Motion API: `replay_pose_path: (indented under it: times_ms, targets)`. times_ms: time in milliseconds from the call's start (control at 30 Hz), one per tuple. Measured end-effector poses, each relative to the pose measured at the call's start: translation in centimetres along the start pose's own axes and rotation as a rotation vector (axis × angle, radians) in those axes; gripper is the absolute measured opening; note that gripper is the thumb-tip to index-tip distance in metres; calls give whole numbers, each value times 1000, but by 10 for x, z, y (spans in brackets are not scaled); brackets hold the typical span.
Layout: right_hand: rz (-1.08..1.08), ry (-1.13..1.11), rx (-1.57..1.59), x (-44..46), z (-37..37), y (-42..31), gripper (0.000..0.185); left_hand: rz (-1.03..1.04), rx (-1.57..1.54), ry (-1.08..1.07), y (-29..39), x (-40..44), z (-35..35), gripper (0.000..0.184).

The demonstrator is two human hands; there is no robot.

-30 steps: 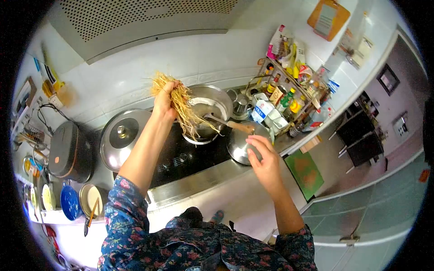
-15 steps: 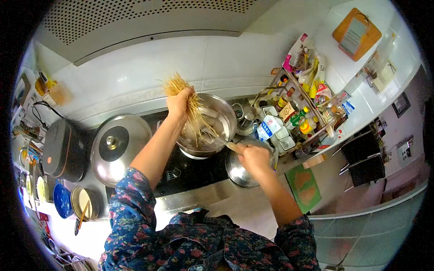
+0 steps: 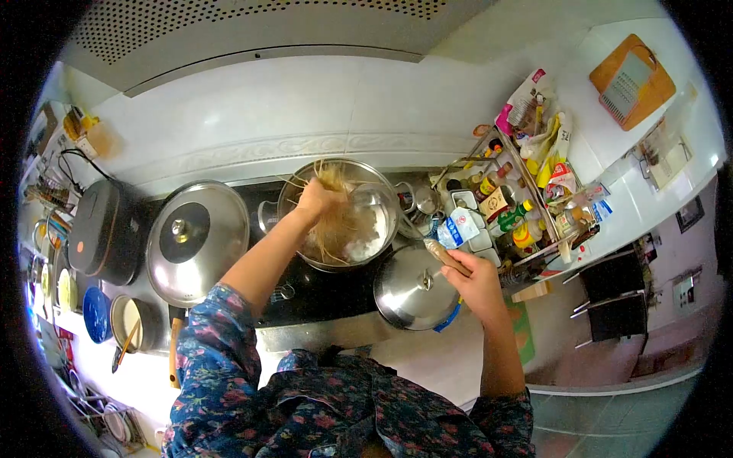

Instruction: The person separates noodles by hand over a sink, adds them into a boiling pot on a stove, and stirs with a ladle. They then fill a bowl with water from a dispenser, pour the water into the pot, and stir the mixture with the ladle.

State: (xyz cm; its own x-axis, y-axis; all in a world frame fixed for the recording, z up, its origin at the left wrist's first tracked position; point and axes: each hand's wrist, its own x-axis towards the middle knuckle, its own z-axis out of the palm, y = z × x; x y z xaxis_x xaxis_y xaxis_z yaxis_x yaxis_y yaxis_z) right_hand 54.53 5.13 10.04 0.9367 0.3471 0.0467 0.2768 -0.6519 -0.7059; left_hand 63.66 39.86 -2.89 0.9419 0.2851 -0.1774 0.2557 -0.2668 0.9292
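My left hand (image 3: 318,200) is closed around a bundle of straw-like strands (image 3: 334,221), down inside a wide metal pot (image 3: 392,202) on the hob. Loose strands stick out toward the rim, and whitish, cloudy contents (image 3: 372,233) show beside the bundle. My right hand (image 3: 477,281) grips a wooden-handled utensil (image 3: 450,259), held up to the right of the pot. Its far end is foreshortened, so its shape is unclear. Below that hand a round metal lid (image 3: 405,294) lies at the counter's front.
Left of the pot sits a large lidded pan (image 3: 217,267), then a black appliance (image 3: 99,237), a blue bowl (image 3: 98,314) and a small saucepan (image 3: 145,320). A rack of bottles (image 3: 527,206) stands at the right. The range hood (image 3: 259,38) hangs overhead.
My left hand has lowered the straw-like bundle into the pot. My right hand has lifted the utensil out of the pot and moved right. The view has shifted slightly.
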Motion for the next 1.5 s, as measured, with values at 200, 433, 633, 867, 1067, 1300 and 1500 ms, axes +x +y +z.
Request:
replay_pose_path:
  times_ms: [200,433,633,867,1067,1300,1500]
  targets:
    - [-31,-31,118,6,-14,19,38,15,451,-104,37,-38,-5,48]
    - [-59,-94,151,15,-26,23,37,187,740,64,61,-56,-4,30]
    - [-238,-119,-64,25,-27,30,35,223,880,239,84,-75,-1,20]
    - [-294,-303,-315,45,20,7,32,366,723,349,72,-75,0,19]
    - [-427,-227,-385,69,46,18,32,416,762,371,68,-82,-3,23]
    - [-519,-166,-464,88,46,16,37,482,546,390,61,-72,0,25]
    - [-536,-368,-631,65,36,8,35,208,587,317,97,-102,2,26]
